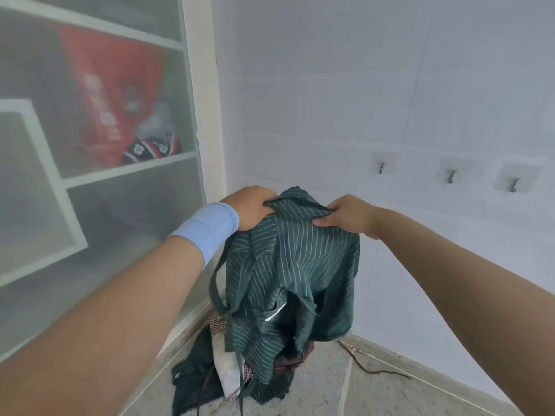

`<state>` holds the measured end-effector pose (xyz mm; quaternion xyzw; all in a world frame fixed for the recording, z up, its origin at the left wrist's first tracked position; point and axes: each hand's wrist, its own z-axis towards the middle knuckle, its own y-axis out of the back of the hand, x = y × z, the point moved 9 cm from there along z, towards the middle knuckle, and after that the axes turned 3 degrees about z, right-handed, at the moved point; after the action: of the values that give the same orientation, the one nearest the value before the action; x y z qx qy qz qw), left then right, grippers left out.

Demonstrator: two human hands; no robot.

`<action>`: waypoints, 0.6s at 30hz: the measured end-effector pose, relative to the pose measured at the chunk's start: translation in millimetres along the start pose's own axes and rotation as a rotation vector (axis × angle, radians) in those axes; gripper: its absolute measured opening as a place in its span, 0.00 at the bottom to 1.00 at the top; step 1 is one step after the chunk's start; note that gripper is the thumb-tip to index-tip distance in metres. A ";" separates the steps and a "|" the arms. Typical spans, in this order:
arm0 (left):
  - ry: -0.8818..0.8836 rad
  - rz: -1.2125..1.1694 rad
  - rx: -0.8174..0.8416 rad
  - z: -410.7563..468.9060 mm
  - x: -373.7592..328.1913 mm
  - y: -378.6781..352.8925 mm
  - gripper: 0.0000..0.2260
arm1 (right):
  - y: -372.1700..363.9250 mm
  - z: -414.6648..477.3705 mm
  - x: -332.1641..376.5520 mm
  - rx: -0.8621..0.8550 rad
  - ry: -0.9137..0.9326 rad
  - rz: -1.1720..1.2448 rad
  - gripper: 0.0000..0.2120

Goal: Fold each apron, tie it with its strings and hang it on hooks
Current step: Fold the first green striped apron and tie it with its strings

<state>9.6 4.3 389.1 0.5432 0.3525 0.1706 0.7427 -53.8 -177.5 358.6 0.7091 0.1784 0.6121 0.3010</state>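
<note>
A dark green apron with thin white stripes hangs crumpled in the air in front of me. My left hand, with a light blue wristband, grips its upper left edge. My right hand pinches the upper right edge. A dark strap dangles in a loop below the left hand. The apron's lower part reaches a pile of other cloths on the floor, green striped, white and red-patterned. Three metal hooks are fixed on the white tiled wall to the right: hook, hook, hook.
A frosted glass cabinet door with white frame stands at the left, with red items dimly visible behind it. The floor is speckled stone. A thin dark cord lies on it by the wall corner.
</note>
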 end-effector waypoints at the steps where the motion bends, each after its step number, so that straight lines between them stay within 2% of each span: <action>1: -0.003 0.078 -0.025 -2.4 0.1 9.9 0.10 | 13.9 -1.9 8.0 -0.110 0.036 0.025 0.10; 4: 0.031 0.172 -0.180 -7.2 1.8 50.3 0.11 | 50.9 -11.4 38.2 -0.377 0.199 0.164 0.07; 6: 0.051 0.294 -0.233 -7.6 -1.2 70.3 0.12 | 52.1 -14.4 55.6 -0.365 0.245 0.055 0.06; 8: 0.090 0.395 -0.094 -7.6 -4.7 69.7 0.13 | 33.0 -11.5 53.5 -0.174 0.146 -0.250 0.09; 10: 0.122 0.447 0.181 -12.9 -8.0 48.9 0.13 | 11.4 -13.5 38.1 0.031 0.000 -0.595 0.12; 11: 0.121 0.471 0.298 -17.2 -10.9 37.7 0.13 | 2.8 -15.9 36.5 0.090 -0.014 -0.697 0.13; 12: 0.115 0.478 0.374 -20.8 -14.8 29.0 0.13 | -6.7 -17.5 39.6 0.120 0.020 -0.702 0.13; 13: 0.101 0.460 0.408 -22.7 -19.9 22.9 0.13 | -17.0 -18.7 46.6 0.136 0.089 -0.615 0.13; 16: 0.044 0.319 0.336 -18.4 -31.8 19.3 0.10 | -37.6 -22.2 62.0 0.199 0.152 0.044 0.11; 17: 0.041 0.252 0.287 -16.9 -30.1 22.0 0.12 | -39.1 -20.9 61.0 0.211 0.130 0.168 0.11; 18: 0.046 0.237 0.215 -16.4 -25.7 28.1 0.15 | -38.1 -18.5 57.0 0.211 0.102 0.196 0.11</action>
<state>-16.2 9.0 421.2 0.6531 0.3193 0.2308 0.6467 -56.7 -109.5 378.7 0.7186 0.1866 0.6519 0.1543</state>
